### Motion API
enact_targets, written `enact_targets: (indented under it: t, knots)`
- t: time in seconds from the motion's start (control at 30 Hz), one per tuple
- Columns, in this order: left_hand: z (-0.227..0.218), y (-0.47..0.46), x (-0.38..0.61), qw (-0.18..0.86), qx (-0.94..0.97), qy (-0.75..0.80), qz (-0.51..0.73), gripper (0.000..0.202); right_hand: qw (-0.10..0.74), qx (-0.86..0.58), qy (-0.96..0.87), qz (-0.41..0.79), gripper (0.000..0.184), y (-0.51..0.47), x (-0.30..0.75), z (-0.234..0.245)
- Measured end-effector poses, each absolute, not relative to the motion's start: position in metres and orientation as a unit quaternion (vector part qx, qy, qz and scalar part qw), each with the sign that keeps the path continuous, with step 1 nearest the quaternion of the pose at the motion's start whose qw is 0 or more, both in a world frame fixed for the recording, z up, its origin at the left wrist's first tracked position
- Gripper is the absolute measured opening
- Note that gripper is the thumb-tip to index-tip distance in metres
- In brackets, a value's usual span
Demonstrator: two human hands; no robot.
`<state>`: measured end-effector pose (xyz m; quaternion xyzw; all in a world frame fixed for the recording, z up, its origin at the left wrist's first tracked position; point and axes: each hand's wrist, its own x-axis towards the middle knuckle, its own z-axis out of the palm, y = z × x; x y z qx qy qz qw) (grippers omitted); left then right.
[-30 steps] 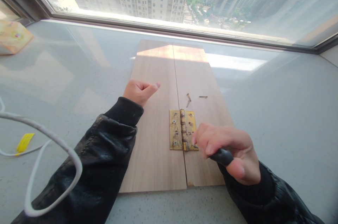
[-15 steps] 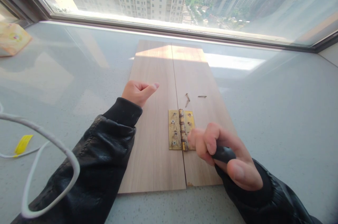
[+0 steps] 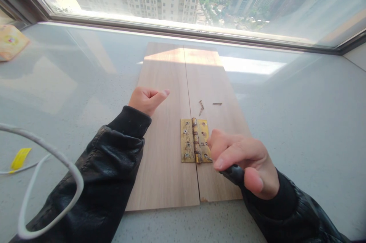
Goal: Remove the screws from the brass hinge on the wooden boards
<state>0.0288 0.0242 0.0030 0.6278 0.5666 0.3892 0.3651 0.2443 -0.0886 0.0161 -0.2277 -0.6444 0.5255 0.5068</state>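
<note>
Two pale wooden boards (image 3: 167, 82) lie side by side on the grey sill, joined by a brass hinge (image 3: 193, 140). My right hand (image 3: 244, 161) is closed round a black-handled screwdriver (image 3: 234, 173), its tip at the hinge's lower right corner. On the left board my left hand (image 3: 145, 99) rests in a loose fist, thumb pointing right, with nothing visible in it. Two loose screws (image 3: 201, 107) lie on the right board just beyond the hinge.
A white cable (image 3: 54, 159) loops at the lower left beside a yellow tag (image 3: 18, 158). A yellow packet (image 3: 10, 42) sits at the far left. The window frame (image 3: 183, 33) runs along the back of the grey sill (image 3: 300, 121).
My right hand has turned on the screwdriver handle, fingers shifting round it, while staying at the hinge's lower right corner. The left hand has stayed put.
</note>
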Motion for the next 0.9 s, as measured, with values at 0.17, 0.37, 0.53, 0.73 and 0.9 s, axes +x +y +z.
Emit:
enact_targets:
  t: [0.17,0.37,0.53,0.73,0.9]
  knots:
    - [0.002,0.025,0.029,0.364,0.627,0.563,0.397,0.052,0.465,-0.207,-0.654,0.560,0.052,-0.094,0.227,0.018]
    - [0.003,0.024,0.029,0.365,0.627,0.563,0.396,0.052,0.480,-0.229,-0.639,0.556,0.056,-0.102,0.226,0.019]
    - [0.003,0.023,0.029,0.365,0.627,0.563,0.395,0.051,0.486,-0.287,-0.636,0.527,0.039,-0.099,0.239,0.017]
    - [0.003,0.024,0.030,0.362,0.626,0.566,0.396,0.051,0.565,-0.276,-0.615,0.475,0.031,-0.096,0.240,0.011]
    - [0.003,0.024,0.030,0.364,0.627,0.562,0.397,0.052,0.569,-0.264,-0.616,0.476,0.027,-0.095,0.244,0.011]
